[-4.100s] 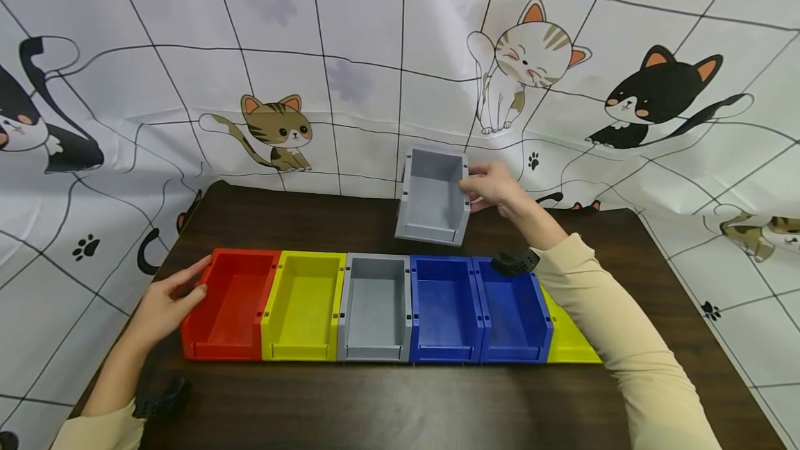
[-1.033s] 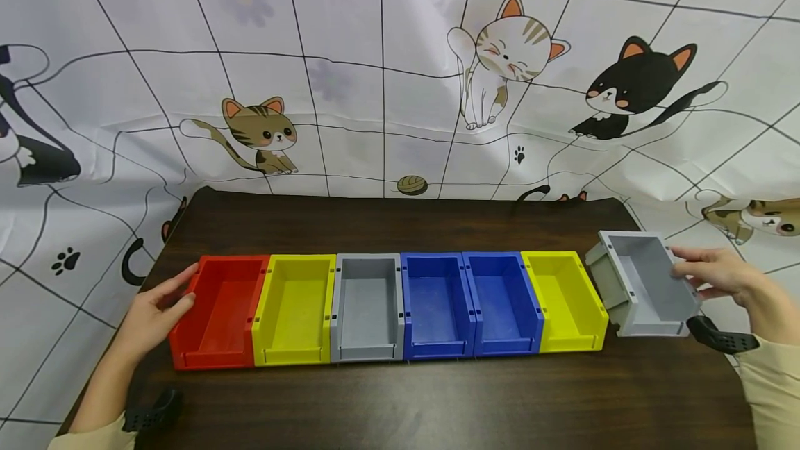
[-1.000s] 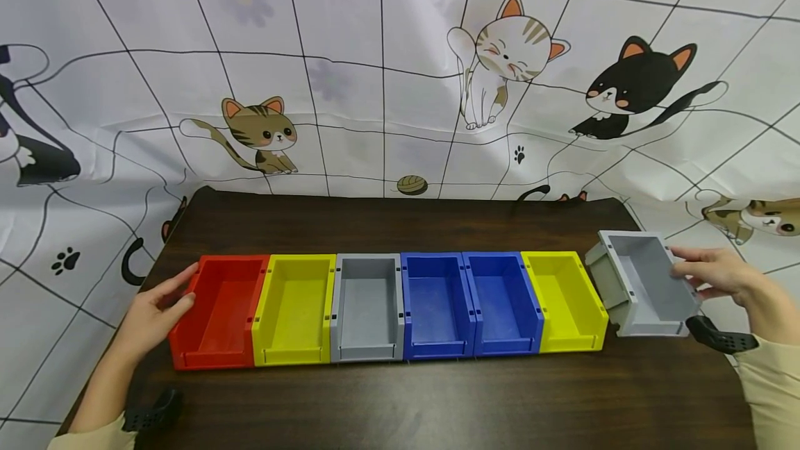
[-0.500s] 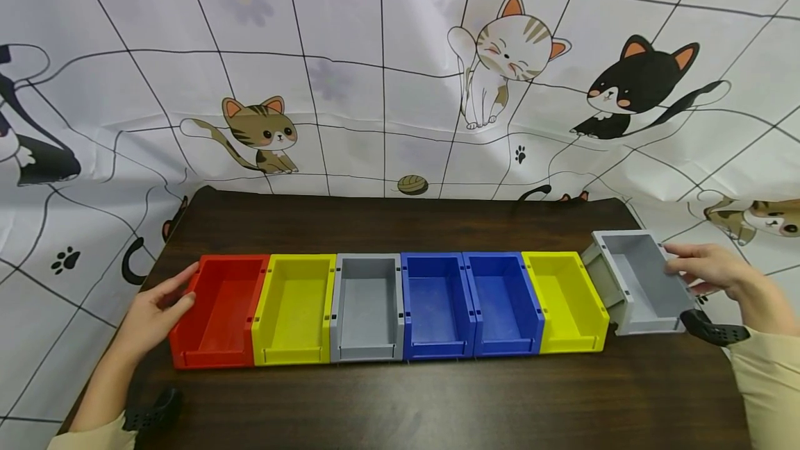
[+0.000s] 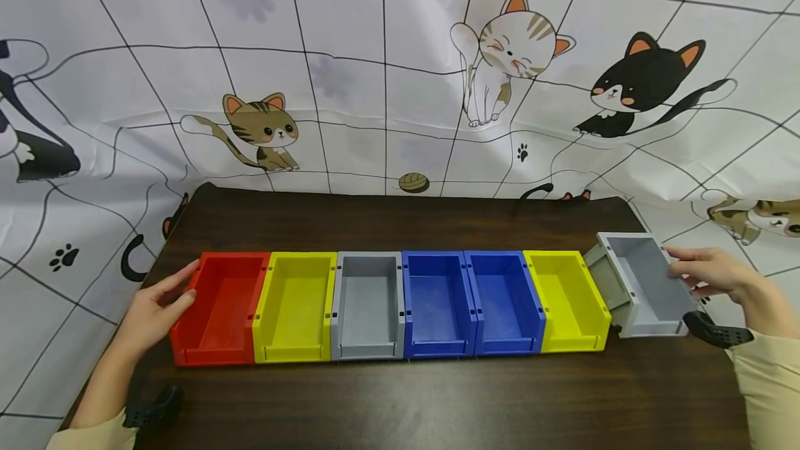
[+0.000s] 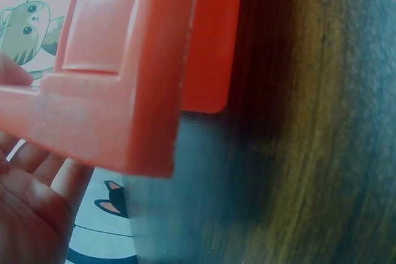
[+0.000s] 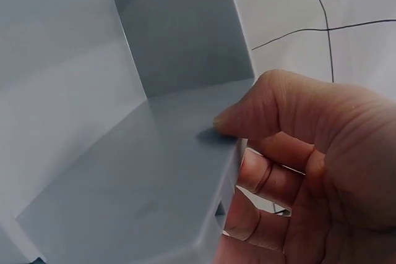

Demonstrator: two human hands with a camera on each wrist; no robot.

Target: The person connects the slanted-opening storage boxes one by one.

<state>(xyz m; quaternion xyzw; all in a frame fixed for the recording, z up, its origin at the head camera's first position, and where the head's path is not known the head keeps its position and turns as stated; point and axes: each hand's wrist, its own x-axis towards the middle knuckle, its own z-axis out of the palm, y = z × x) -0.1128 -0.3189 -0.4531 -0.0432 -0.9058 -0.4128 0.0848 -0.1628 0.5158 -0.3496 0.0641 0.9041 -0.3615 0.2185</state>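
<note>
A row of open-front plastic storage bins runs across the table. At its left end, my left hand (image 5: 153, 311) pinches the side wall of the red bin (image 5: 221, 307); in the left wrist view its fingers (image 6: 37, 190) lie along the outside of the wall. My right hand (image 5: 719, 273) grips the right wall of a grey bin (image 5: 650, 283), thumb inside and fingers outside, as the right wrist view shows. This grey bin is held slightly tilted beside the yellow bin (image 5: 565, 301) at the row's right end, its left outer side showing.
Between them stand another yellow bin (image 5: 294, 307), a second grey bin (image 5: 367, 307) and two blue bins, one left (image 5: 439, 304) and one right (image 5: 505, 303), side by side. A dark wooden table (image 5: 400, 394) carries them. A cat-print curtain (image 5: 350, 89) hangs behind.
Over about four seconds my right hand has carried the grey bin from behind the row to its right end. In the last second it shifts only slightly. The left hand stays at the red bin.
</note>
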